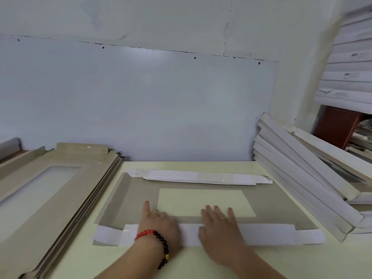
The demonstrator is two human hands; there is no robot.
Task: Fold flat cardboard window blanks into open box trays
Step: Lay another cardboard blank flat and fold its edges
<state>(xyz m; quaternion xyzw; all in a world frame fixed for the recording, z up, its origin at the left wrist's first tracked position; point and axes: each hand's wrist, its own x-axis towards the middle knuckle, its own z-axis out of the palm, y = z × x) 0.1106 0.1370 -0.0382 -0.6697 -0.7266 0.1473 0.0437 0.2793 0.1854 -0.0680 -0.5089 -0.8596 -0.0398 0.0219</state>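
A grey cardboard window blank (pixel 277 206) lies flat on the pale table (pixel 181 262), its rectangular cut-out in the middle. The far long flap (pixel 201 177) is folded over, white side up. The near long flap (pixel 267 234) is also folded over onto the blank, white side up. My left hand (pixel 159 222), with a red and black bead bracelet at the wrist, presses flat on that near flap. My right hand (pixel 219 224) presses on it too, fingers straight and spread. The left end flap (pixel 118 190) stands slightly raised.
A stack of flat grey blanks (pixel 60 190) fills the table's left side. Folded white trays (pixel 306 178) lean in a pile at the right, with more white stacks (pixel 348 63) above. A blue-grey wall panel (pixel 141 101) closes the back.
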